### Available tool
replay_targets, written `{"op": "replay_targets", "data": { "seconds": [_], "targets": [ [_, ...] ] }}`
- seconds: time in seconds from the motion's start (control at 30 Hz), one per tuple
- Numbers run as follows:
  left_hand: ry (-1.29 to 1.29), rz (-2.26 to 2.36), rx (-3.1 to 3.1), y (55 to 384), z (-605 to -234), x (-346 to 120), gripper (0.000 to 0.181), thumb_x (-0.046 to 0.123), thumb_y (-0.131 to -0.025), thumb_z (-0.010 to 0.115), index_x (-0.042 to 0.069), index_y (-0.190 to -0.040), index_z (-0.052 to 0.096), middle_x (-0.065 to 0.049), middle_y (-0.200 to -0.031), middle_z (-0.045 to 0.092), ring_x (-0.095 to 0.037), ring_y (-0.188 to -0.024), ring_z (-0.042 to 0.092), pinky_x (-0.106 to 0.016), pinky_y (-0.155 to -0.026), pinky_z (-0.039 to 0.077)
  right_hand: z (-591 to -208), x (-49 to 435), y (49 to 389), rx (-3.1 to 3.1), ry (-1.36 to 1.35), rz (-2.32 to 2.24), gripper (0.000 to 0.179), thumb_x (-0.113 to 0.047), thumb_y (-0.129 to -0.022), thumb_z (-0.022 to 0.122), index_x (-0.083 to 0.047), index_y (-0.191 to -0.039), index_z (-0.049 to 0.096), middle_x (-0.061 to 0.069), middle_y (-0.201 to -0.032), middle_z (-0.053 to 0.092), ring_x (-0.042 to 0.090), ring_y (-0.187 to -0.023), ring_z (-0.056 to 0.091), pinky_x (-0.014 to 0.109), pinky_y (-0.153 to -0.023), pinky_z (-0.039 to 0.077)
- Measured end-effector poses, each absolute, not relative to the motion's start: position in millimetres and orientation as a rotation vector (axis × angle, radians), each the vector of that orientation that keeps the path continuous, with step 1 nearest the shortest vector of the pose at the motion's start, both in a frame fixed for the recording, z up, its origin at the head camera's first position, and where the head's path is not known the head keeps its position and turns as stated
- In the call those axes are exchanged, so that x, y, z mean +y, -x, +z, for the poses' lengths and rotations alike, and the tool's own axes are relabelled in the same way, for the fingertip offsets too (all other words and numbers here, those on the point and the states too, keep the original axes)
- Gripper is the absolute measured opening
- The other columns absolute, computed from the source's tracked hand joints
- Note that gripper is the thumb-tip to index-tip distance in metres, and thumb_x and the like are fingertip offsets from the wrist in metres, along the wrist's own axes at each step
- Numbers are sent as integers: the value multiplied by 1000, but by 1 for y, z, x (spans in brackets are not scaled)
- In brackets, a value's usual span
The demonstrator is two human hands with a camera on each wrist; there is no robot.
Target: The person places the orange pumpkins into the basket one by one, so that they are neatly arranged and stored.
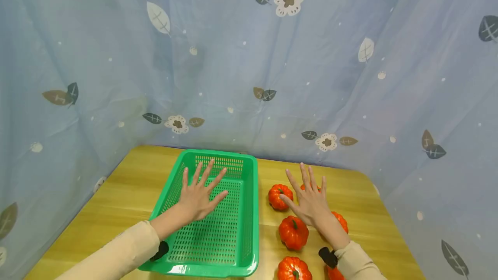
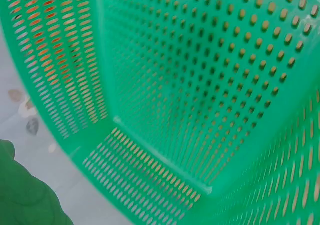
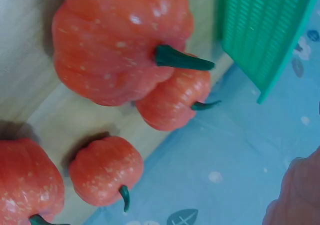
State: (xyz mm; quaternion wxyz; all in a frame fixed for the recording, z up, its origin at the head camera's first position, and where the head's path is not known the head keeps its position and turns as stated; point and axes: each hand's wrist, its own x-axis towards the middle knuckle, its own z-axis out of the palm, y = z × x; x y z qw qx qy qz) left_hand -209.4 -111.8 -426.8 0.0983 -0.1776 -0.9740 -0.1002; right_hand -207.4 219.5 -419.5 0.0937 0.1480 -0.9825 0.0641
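Observation:
My left hand [image 1: 198, 198] is held over a green plastic basket [image 1: 253, 211], its fingers spread and nothing in its grasp. The basket has slotted walls and a perforated floor; in the left wrist view its inside [image 2: 165, 75] holds nothing. To the right, my right hand [image 1: 311, 202] hovers with straight, spread fingers above several small orange-red pumpkins with green stems. One pumpkin [image 1: 293, 232] lies just left of that wrist, another [image 1: 280, 197] by the thumb. Part of the group is hidden beneath the hand and forearm. The right wrist view shows a large pumpkin [image 3: 120, 40] up close.
Basket and pumpkins stand on a wooden table [image 1: 128, 185]. A pale blue curtain [image 1: 233, 55] with leaf and flower prints hangs right behind the table and along its sides. A further pumpkin [image 1: 294, 269] lies near the front, close to the basket's right wall.

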Motion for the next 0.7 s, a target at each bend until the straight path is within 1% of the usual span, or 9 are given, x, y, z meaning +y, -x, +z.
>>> {"op": "replay_targets", "data": {
  "seconds": [0.1, 0.17, 0.23, 0.33, 0.4, 0.5, 0.57, 0.63, 0.7],
  "targets": [
    [510, -331, -2865, 204, -412, -122, 66, 59, -97, 34, 30, -154, 19, -8, -161, -2, -37, -145, 0, -65, -111, -7, -412, 224, 205, -2903, -429, 223, 74, -59, -94, 41, -27, -155, 13, 14, -160, -9, 37, -145, -7, 70, -109, -5],
    [501, -384, -2843, 199, -402, -135, 67, 59, -97, 33, 29, -155, 16, -8, -161, -5, -37, -145, -2, -65, -112, -6, -406, 229, 203, -2878, -415, 294, 74, -57, -95, 42, -27, -156, 10, 13, -159, -12, 36, -144, -11, 70, -109, -4],
    [497, -448, -2821, 194, -394, -151, 70, 57, -97, 34, 26, -156, 10, -9, -160, -8, -37, -145, -3, -64, -113, -4, -400, 236, 200, -2848, -394, 377, 75, -54, -96, 42, -27, -156, 7, 13, -158, -15, 36, -144, -14, 70, -109, -2],
    [495, -582, -2798, 181, -383, -178, 77, 51, -98, 39, 13, -155, 3, -14, -159, -9, -40, -144, -2, -61, -114, 2, -392, 249, 192, -2811, -351, 502, 75, -50, -97, 43, -25, -156, 3, 13, -158, -16, 37, -143, -14, 70, -109, 5],
    [474, -628, -2796, 170, -383, -196, 80, 48, -99, 39, 6, -153, -3, -15, -158, -11, -39, -144, -4, -59, -115, 2, -389, 259, 184, -2803, -316, 569, 75, -48, -98, 42, -25, -155, 0, 13, -158, -15, 37, -144, -12, 72, -107, 10],
    [417, -646, -2796, 148, -398, -219, 82, 44, -100, 40, 0, -151, -6, -15, -158, -11, -36, -143, -10, -56, -114, -8, -391, 279, 168, -2794, -296, 682, 73, -42, -100, 42, -26, -155, -3, 14, -158, -12, 39, -143, -10, 76, -102, 12],
    [360, -669, -2805, 131, -416, -227, 82, 43, -100, 41, -1, -151, -7, -15, -157, -11, -36, -142, -15, -57, -111, -17, -396, 294, 157, -2778, -295, 804, 73, -37, -100, 44, -27, -154, -4, 13, -159, -11, 38, -143, -11, 77, -102, 8],
    [301, -741, -2827, 116, -436, -231, 84, 42, -99, 43, -2, -150, -8, -17, -156, -13, -38, -140, -19, -59, -106, -24, -405, 309, 146, -2764, -308, 910, 73, -32, -100, 45, -27, -154, -4, 13, -159, -11, 36, -143, -13, 76, -103, 3],
    [238, -882, -2849, 104, -454, -230, 85, 40, -99, 44, -1, -149, -11, -18, -155, -17, -40, -139, -23, -61, -102, -27, -416, 322, 136, -2764, -307, 1019, 75, -29, -100, 47, -29, -154, -5, 10, -159, -12, 34, -143, -16, 75, -103, -3]
  ]
}}
